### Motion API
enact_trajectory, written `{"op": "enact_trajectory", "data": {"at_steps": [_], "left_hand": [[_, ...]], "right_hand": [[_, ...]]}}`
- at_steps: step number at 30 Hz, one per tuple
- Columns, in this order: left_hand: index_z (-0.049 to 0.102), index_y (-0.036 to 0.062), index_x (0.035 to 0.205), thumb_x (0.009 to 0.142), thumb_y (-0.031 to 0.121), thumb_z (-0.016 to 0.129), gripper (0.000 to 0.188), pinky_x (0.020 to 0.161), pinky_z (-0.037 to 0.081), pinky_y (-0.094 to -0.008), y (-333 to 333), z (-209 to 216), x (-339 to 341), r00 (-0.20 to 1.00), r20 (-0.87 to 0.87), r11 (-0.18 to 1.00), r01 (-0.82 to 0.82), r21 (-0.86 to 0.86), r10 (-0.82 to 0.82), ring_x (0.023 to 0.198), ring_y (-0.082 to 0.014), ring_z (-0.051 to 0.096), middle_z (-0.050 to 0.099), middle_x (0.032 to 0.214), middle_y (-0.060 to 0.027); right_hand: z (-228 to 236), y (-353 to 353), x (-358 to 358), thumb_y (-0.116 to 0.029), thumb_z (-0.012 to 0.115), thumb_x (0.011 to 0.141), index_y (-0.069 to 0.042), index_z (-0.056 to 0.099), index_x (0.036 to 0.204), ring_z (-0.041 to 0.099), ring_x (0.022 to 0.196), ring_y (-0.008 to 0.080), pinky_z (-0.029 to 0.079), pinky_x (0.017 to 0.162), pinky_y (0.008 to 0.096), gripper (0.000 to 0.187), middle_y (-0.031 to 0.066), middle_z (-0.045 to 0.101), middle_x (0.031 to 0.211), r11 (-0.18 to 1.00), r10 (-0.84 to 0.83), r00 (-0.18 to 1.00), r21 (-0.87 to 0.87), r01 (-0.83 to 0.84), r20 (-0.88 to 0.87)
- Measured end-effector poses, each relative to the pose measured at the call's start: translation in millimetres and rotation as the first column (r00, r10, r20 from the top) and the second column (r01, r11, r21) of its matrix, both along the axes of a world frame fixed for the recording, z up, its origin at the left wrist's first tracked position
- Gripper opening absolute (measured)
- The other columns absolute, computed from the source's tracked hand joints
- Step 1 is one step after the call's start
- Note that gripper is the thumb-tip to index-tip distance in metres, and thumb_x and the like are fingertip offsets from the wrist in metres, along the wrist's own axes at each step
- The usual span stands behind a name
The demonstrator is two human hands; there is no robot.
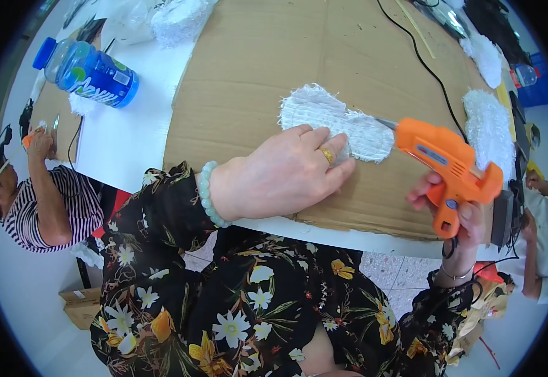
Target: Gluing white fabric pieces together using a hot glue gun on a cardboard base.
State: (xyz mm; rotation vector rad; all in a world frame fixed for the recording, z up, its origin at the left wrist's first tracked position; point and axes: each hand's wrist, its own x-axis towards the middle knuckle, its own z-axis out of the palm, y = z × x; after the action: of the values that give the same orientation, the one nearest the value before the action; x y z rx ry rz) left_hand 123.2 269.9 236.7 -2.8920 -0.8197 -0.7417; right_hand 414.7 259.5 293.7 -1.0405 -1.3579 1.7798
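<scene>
A white piece of ribbed, fray-edged fabric, shaped like a shoe sole (324,110), lies flat on a sheet of brown cardboard (242,75). My left hand (286,166) rests on its near edge, fingers stretched over it and pressing it down; a gold ring and a pale green bead bracelet are on this hand. An orange hot glue gun (440,154) is gripped in my right hand (468,220). The gun's metal nozzle points left and sits at the fabric's right edge; whether it touches, I cannot tell. A black cord hangs from its handle.
A blue-labelled bottle (92,72) stands on the white table at left. Fluffy white fabric pieces (488,129) lie along the right side. A black cable (421,44) crosses the cardboard. Co-workers sit left, in a striped shirt (54,210), and right, in pale clothing (544,242).
</scene>
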Motion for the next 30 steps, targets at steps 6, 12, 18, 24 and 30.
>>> {"op": "enact_trajectory", "data": {"at_steps": [6,12,18,24,30], "left_hand": [[0.059,0.0015,0.081,0.071,0.013,0.057,0.015,0.063,0.047,-0.0279,1,1,0,1.0,0.004,0.999,0.028,-0.027,-0.028,0.072,-0.0194,0.055,0.056,0.078,-0.0074],[0.059,0.0003,0.077,0.07,0.014,0.057,0.015,0.06,0.046,-0.028,-2,0,-4,0.999,-0.026,0.998,0.028,0.049,-0.027,0.07,-0.0193,0.055,0.055,0.07,-0.0065],[0.059,-0.0041,0.09,0.07,0.013,0.058,0.027,0.072,0.052,-0.0324,4,-2,2,0.991,-0.095,0.991,0.085,-0.108,-0.095,0.088,-0.0266,0.061,0.058,0.082,-0.012],[0.06,-0.0048,0.087,0.068,0.013,0.058,0.026,0.065,0.051,-0.0314,-7,3,-4,0.995,-0.083,0.996,0.048,-0.072,-0.054,0.08,-0.0245,0.059,0.056,0.076,-0.0108],[0.06,-0.0047,0.086,0.068,0.013,0.057,0.026,0.062,0.05,-0.0305,-2,-1,1,0.996,-0.05,0.995,0.073,-0.068,-0.077,0.076,-0.0234,0.057,0.055,0.072,-0.0102]], "right_hand": [[5,17,-50,-0.022,0.06,0.082,0.007,0.049,0.12,0.061,0.095,0.0237,0.05,0.081,0.035,0.049,0.0167,0.059,0.11,0.998,0.06,0.997,-0.004,-0.06,0.038],[13,25,-62,-0.019,0.059,0.084,0.004,0.05,0.122,0.058,0.096,0.0168,0.047,0.083,0.0297,0.045,0.0107,0.059,0.11,0.991,0.13,0.978,0.002,-0.132,0.161],[3,28,-59,-0.019,0.059,0.085,0.004,0.05,0.121,0.055,0.092,0.0111,0.044,0.08,0.0249,0.043,0.0064,0.062,0.102,0.993,0.118,0.965,-0.026,-0.116,0.234],[4,32,-71,-0.019,0.058,0.087,0.003,0.051,0.12,0.055,0.09,0.0111,0.044,0.079,0.0246,0.041,0.0053,0.061,0.099,0.983,0.182,0.963,-0.013,-0.183,0.198],[0,36,-68,-0.021,0.058,0.088,0.003,0.051,0.12,0.054,0.086,0.0105,0.043,0.076,0.0247,0.04,0.0045,0.06,0.098,0.977,0.209,0.95,-0.009,-0.212,0.231]]}}
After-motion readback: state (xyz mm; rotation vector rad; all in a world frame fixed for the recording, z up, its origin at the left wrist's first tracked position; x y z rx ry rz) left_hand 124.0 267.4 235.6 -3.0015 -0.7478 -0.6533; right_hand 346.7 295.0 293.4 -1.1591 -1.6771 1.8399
